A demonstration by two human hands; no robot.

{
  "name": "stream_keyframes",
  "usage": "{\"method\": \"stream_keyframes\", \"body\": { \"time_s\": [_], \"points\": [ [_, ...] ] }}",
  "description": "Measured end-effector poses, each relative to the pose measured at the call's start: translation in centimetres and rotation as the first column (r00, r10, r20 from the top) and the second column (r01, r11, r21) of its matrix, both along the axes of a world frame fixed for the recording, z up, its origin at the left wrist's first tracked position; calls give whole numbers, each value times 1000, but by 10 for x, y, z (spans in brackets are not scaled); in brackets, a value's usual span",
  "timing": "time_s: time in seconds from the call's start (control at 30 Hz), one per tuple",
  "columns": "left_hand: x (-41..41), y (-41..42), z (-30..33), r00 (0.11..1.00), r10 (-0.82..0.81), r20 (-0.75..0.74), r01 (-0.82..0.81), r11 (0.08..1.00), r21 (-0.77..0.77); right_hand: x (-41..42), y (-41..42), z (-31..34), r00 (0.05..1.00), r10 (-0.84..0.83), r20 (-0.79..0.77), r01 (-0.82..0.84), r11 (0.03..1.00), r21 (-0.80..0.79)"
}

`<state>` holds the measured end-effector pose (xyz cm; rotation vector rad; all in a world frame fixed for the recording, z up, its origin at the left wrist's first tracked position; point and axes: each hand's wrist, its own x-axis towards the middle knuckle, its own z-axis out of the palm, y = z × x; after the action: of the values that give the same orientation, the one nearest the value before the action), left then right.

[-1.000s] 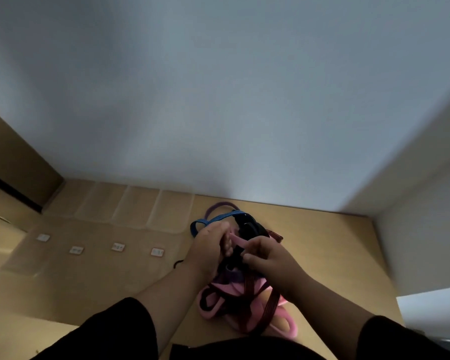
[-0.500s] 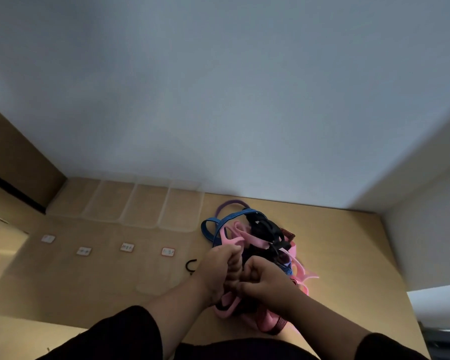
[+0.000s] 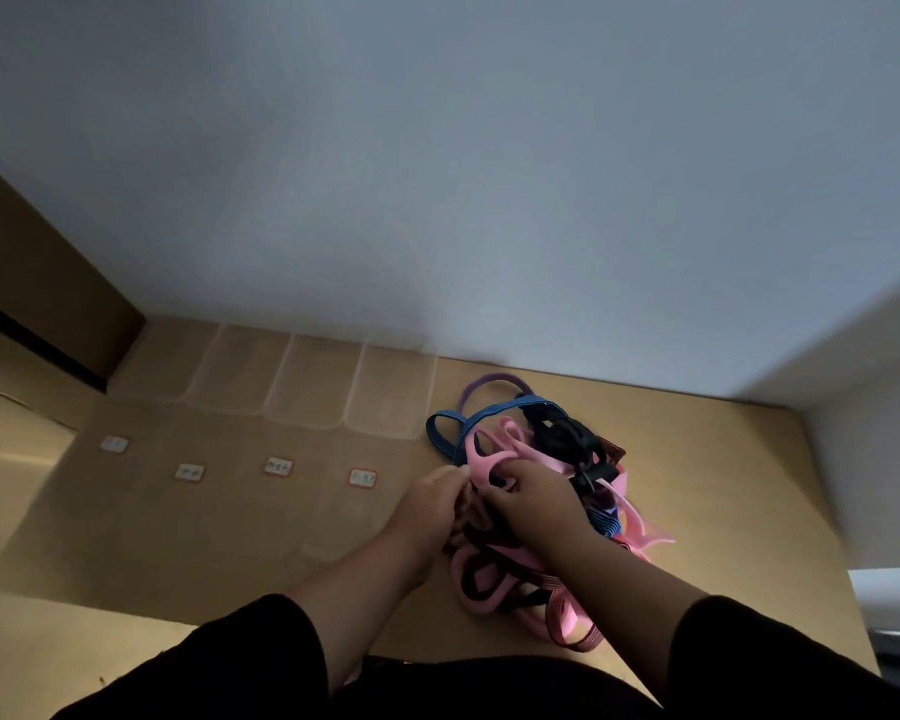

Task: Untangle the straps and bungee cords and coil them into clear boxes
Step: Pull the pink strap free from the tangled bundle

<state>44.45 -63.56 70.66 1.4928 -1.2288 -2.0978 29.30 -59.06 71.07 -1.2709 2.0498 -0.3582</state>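
Both hands, left hand (image 3: 432,504) and right hand (image 3: 533,498), seemingly pinch a pink strap (image 3: 481,462) in the tangle. It lies on a wooden tabletop (image 3: 723,485) against a white wall (image 3: 489,174).

Both forearms reach forward from black sleeves (image 3: 261,662) and meet at the middle, wrists angled inward toward each other. The left hand (image 3: 432,504) shows its back to the camera, thumb and fingers curled into a pinching grip at the fingertips. The right hand (image 3: 533,498) sits just beside it, nearly touching, fingers hooked and curled tight in a grip.
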Motion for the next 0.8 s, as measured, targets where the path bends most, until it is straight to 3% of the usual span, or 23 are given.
{"method": "stream_keyframes", "body": {
  "time_s": [0.07, 0.17, 0.23, 0.33, 0.5, 0.6, 0.73, 0.8],
  "points": [
    [2, -6, -3, 998, -5, 59, 8, 999, -54, 5, -3, 4, 1000, 18, -22, -18, 1000, -9],
    [5, -18, -4, 989, -55, 138, 82, 976, -201, 5, 3, 15, 998, -47, 37, 54, 979, -197],
    [5, -27, 1, 977, -94, 189, 157, 922, -354, 4, 5, 30, 986, -93, 141, 134, 939, -318],
    [-1, -43, 15, 975, -132, 179, 204, 848, -488, 4, 4, 67, 907, -195, 373, 336, 870, -361],
    [-13, -58, 46, 912, -335, 236, 410, 738, -536, 0, 1, 123, 760, -310, 571, 575, 732, -366],
    [-18, -60, 55, 892, -374, 253, 451, 697, -558, -5, -3, 140, 769, -262, 583, 562, 712, -421],
    [-25, -60, 64, 852, -443, 279, 513, 599, -615, -16, 0, 172, 774, -174, 609, 569, 614, -548],
    [-29, -54, 74, 854, -465, 232, 496, 596, -631, -20, 3, 191, 776, -128, 617, 569, 565, -597]
  ]
}}
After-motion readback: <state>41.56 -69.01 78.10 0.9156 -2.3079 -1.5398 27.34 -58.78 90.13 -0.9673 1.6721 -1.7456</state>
